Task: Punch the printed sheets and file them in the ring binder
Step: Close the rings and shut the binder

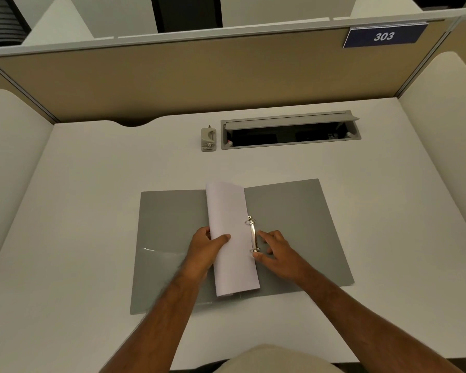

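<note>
1. The left hand [207, 244] is gripping the curled printed sheets [232, 238], thumb lying on top and fingers tucked behind.
2. Just right of that grip, the right hand [276, 251] is resting with relaxed fingers beside the metal rings [253, 235], grasping nothing.
3. The grey ring binder [301, 227] is lying open flat beneath both hands.
4. Well beyond the grip, the hole punch [208, 139] is sitting idle.
5. Filing well probably means keeping the holes lined up over both rings before lowering.
</note>
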